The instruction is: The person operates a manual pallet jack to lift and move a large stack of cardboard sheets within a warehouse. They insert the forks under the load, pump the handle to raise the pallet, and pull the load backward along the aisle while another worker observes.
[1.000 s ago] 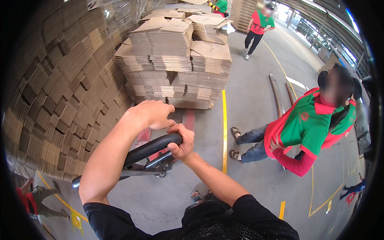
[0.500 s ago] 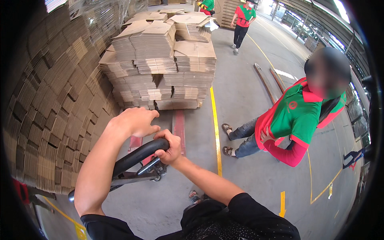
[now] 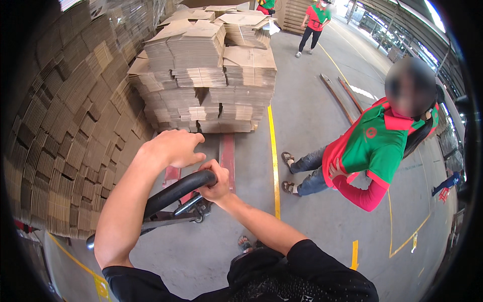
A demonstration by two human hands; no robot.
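My right hand (image 3: pixel 216 182) is wrapped round the end of the black loop handle (image 3: pixel 176 191) of a hand pallet truck. My left hand (image 3: pixel 177 147) hovers just above and beyond that handle, thumb and fingers apart, with nothing visible in it. Its forearm crosses over the handle's left part and hides some of it. The truck's red forks (image 3: pixel 227 158) run forward under a tall stack of flat, bundled cardboard boxes (image 3: pixel 201 90). Part of the truck's steel frame and a wheel show below the handle.
A high wall of stacked flat cardboard (image 3: pixel 65 146) stands close on the left. To the right, a co-worker in red and green (image 3: pixel 375 136) stands hand on hip beside the yellow floor line (image 3: pixel 274 161). Behind are bare forks (image 3: pixel 338 98) and another person (image 3: pixel 315 22).
The view has shifted slightly, so the cardboard stack sits a little higher and further right. The far person has shifted their stance. My right hand keeps its grip; my left stays raised.
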